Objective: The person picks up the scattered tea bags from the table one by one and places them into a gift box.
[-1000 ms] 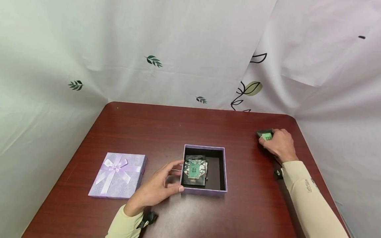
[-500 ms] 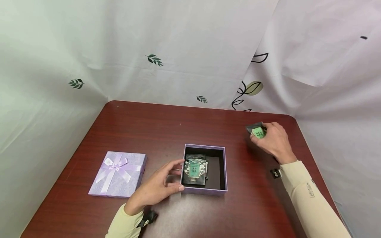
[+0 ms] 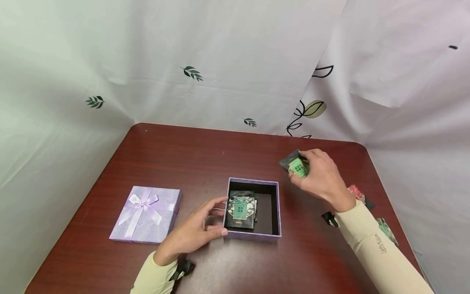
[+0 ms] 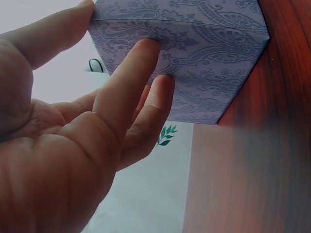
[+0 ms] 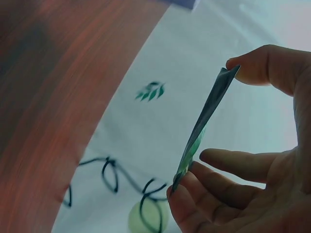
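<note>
My right hand point(image 3: 318, 173) pinches a dark sachet point(image 3: 298, 166) with a green label, above the table to the back right of an open lilac box point(image 3: 260, 236). Edge-on in the right wrist view, the sachet point(image 5: 206, 114) spans from the thumb to the fingertips. Against the box's left side rests my left hand point(image 3: 194, 230), thumb at the near corner and fingers on the patterned wall point(image 4: 204, 63). Inside the box, on its left half, lies another dark sachet point(image 3: 240, 209) with a green label, and the edge of one more shows beneath it.
A lilac lid point(image 3: 145, 214) with a ribbon bow lies left of the box. Partly hidden by my right arm are a red-patterned sachet point(image 3: 357, 192) and a green-patterned sachet point(image 3: 386, 231) near the right table edge. A white curtain point(image 3: 220, 61) surrounds the table.
My right hand has lifted the sachet and carried it left toward the box, uncovering the red and green sachets under the arm. The left hand stays at the box.
</note>
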`<state>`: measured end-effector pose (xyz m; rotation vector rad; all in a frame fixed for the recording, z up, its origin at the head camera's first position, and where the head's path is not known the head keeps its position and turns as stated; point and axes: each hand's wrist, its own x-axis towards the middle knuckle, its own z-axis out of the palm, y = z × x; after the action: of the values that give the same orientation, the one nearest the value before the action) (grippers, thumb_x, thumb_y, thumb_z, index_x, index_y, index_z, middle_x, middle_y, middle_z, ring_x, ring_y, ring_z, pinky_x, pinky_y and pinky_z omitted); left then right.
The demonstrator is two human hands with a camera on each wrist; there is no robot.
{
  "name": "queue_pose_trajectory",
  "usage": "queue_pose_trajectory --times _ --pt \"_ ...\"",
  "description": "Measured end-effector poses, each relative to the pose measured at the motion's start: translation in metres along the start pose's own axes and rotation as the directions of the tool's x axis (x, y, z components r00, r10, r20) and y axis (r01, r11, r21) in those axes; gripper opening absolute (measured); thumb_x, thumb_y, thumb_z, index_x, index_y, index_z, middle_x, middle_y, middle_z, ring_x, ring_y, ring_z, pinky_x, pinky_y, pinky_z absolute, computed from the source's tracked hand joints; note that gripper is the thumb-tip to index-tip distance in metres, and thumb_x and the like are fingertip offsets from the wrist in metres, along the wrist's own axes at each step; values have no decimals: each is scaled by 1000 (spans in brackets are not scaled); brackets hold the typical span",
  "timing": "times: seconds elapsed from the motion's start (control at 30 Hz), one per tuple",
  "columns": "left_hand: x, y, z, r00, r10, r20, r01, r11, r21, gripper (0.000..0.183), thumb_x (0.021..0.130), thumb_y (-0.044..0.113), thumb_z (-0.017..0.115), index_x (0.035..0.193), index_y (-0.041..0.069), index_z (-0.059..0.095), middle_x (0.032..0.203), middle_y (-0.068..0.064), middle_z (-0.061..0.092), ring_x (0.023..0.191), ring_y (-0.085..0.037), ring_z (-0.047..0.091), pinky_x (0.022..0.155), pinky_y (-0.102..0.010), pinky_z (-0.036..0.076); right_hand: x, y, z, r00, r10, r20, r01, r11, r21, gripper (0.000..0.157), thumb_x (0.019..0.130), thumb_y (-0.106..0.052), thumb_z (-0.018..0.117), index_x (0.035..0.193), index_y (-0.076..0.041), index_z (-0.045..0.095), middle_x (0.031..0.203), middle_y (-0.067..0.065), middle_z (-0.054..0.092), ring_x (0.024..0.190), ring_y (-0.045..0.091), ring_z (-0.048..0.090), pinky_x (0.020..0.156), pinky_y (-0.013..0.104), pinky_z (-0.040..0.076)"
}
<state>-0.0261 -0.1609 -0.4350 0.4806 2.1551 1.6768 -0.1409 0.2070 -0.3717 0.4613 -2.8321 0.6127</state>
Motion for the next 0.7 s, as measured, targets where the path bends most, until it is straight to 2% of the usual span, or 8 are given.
queue_pose_trajectory --times 0.3,0.53,0.7 --pt "0 1 1 1000 3 -4 -3 1000 -9 80 94 12 81 161 6 37 149 -27 52 136 -44 57 99 -26 62 -4 -34 2 994 -107 27 107 994 9 75 72 -33 85 134 5 65 127 18 66 110 33 60 87 49 56" --pt "0 0 1 1000 -1 -7 1 1000 -7 80 94 12 81 161 6 37 149 -27 51 136 -44 56 98 -25 62 -12 -59 5 974 -224 8 224 974 9 75 70 -33 86 134 3 66 125 15 68 111 33 61 87 47 59" --pt "0 -1 2 1000 -1 -8 1 1000 -6 81 94 12 81 161 7 37 149 -27 51 135 -45 57 98 -26 62 -17 -72 10 961 -274 36 273 962 22 75 71 -33 86 134 2 66 126 12 68 111 28 60 88 42 60"
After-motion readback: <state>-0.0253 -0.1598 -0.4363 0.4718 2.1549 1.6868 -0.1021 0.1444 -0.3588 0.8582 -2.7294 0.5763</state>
